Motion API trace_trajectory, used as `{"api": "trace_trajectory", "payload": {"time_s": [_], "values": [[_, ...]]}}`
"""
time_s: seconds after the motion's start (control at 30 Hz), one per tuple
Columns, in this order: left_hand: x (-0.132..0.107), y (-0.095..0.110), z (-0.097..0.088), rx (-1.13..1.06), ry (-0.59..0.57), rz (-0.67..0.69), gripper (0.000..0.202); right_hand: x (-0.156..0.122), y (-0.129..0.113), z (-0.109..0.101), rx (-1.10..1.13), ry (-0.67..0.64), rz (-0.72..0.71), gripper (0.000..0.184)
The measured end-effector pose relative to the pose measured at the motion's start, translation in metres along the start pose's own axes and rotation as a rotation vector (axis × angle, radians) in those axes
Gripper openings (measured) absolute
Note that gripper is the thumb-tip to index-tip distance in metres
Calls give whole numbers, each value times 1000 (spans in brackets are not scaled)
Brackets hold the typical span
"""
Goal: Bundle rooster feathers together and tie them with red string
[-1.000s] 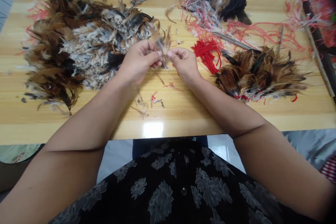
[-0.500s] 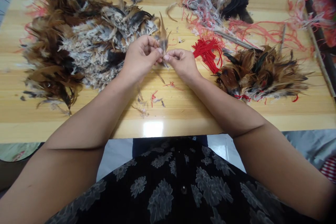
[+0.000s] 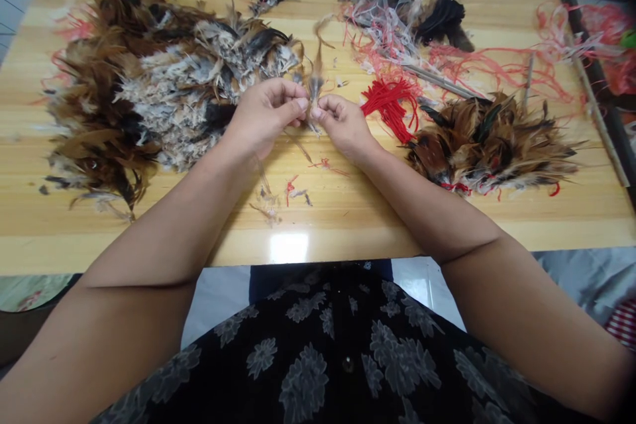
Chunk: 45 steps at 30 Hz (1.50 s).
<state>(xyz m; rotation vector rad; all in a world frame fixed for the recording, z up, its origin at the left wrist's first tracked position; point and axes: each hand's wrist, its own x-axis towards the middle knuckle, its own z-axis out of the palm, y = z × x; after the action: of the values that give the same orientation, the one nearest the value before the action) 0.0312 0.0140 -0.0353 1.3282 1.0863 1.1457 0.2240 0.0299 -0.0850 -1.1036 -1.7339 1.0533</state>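
Observation:
My left hand (image 3: 265, 112) and my right hand (image 3: 342, 122) meet over the middle of the wooden table (image 3: 348, 212). Both pinch the base of a small bunch of brown feathers (image 3: 315, 79) that stands upright between the fingertips. A big loose heap of brown, grey and white feathers (image 3: 149, 86) lies just left of my left hand. A bundle of red strings (image 3: 390, 103) lies right beside my right hand. Further right rests a tied cluster of brown feathers (image 3: 491, 142).
Tangled pink and white strings with dark feathers (image 3: 407, 20) cover the far side, with thin sticks (image 3: 437, 76) among them. Feather scraps and red thread bits (image 3: 291, 192) lie near the front edge. A dark frame (image 3: 591, 53) with pink string stands at the right.
The small bunch of feathers has turned more upright between my fingertips, and both hands have shifted slightly closer together. The piles have not moved.

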Motion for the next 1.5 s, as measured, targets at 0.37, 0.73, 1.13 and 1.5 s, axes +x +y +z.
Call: {"api": "trace_trajectory", "payload": {"time_s": [0.37,0.73,1.13,1.5], "values": [[-3,-2,5,-88,78,-24,52,-15,-13,3,-176,48,-19,25],[-3,3,4,-288,44,-218,49,-16,-17,4,-78,60,18,34],[1,-2,-10,-74,-25,-37,56,-7,-12,-1,170,6,24,60],[-3,4,-2,21,-55,53,47,-6,-15,-3,186,36,38,53]]}}
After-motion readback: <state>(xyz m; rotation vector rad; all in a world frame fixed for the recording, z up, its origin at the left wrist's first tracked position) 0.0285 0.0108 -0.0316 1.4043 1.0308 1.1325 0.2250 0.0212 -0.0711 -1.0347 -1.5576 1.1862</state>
